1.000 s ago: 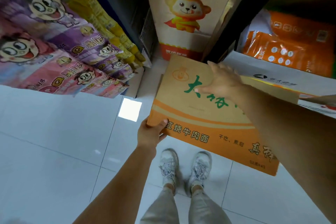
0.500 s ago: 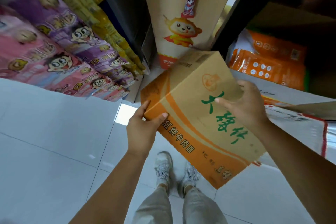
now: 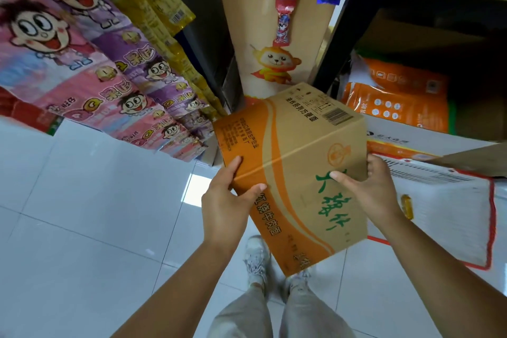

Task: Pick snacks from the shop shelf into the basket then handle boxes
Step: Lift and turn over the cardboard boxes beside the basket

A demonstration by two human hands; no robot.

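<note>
I hold a brown and orange cardboard noodle box (image 3: 296, 162) with green lettering in the air in front of me, above my shoes. My left hand (image 3: 225, 200) grips its left edge, thumb on the near face and fingers on the orange side. My right hand (image 3: 367, 189) grips the right side, thumb on the top face and fingers curled round the far edge. The box is tilted, one corner pointing down toward my feet. No basket is in view.
Pink and purple snack bags (image 3: 90, 85) fill the shelf on the left. A tall carton with a monkey print (image 3: 277, 63) stands ahead. Orange bags (image 3: 395, 107) lie on the right shelf above a white box (image 3: 444, 200). White tiled floor (image 3: 82, 228) lies below.
The box has come off the right shelf toward me and turned, so its barcode end now shows. Both hands moved with it, the left one shifting up its left edge.
</note>
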